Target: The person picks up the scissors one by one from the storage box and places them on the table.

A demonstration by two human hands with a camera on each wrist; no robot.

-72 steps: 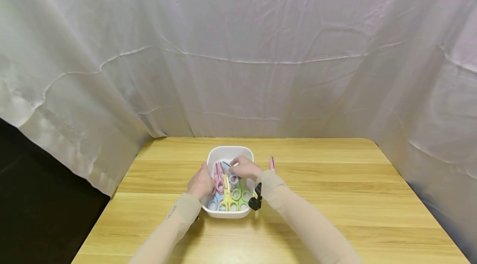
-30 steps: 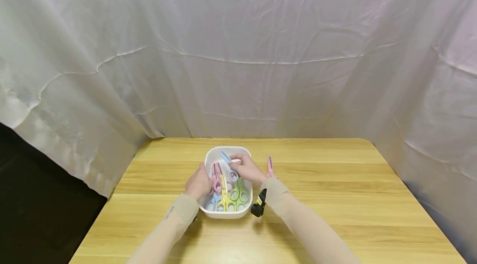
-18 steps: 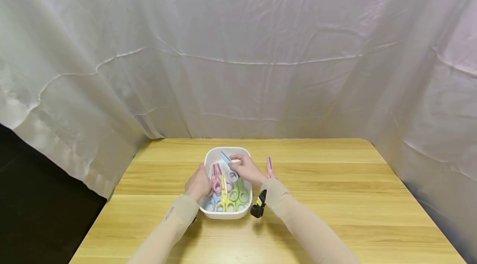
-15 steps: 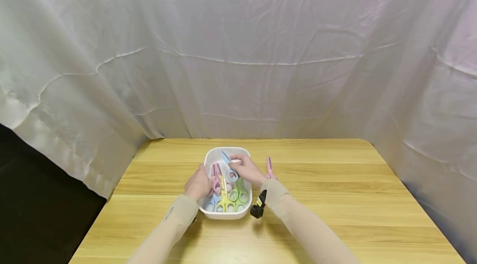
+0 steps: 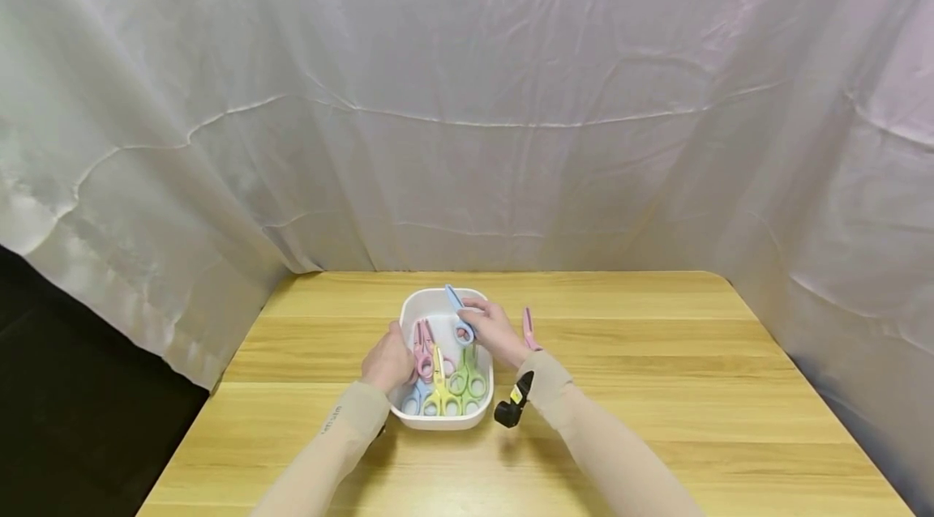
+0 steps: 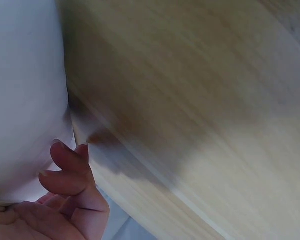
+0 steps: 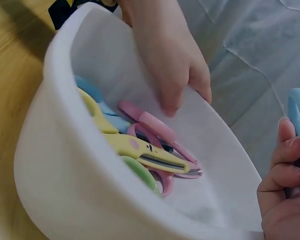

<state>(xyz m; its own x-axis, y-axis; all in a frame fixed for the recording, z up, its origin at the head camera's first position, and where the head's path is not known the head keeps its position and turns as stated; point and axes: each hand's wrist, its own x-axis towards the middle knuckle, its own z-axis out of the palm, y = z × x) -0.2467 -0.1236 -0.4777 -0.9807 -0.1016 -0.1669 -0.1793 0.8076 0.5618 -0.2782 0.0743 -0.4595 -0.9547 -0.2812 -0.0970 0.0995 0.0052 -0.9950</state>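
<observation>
Head view, white bin (image 5: 440, 423): pink scissors (image 5: 423, 354), yellow scissors (image 5: 441, 391), green scissors (image 5: 469, 363) and light-blue scissors (image 5: 421, 390) overlap, mostly in its near half; white floor shows toward its far end.
Lifted pair: blue scissors (image 5: 454, 298) gripped in the right hand (image 5: 492, 329), above the bin's far right part.
Bin's left wall: clasped by the left hand (image 5: 389, 359), thumb inside, fingers outside.
Bench edges: the bench (image 5: 657, 387) ends just beyond the bin and stretches wider to its right than its left.
Bin's right: loose pink pair (image 5: 528, 322), partly hidden by the right wrist; black wrist camera (image 5: 508, 414) beside the near right corner.
Beyond the bin: pale curtain (image 5: 467, 177).
</observation>
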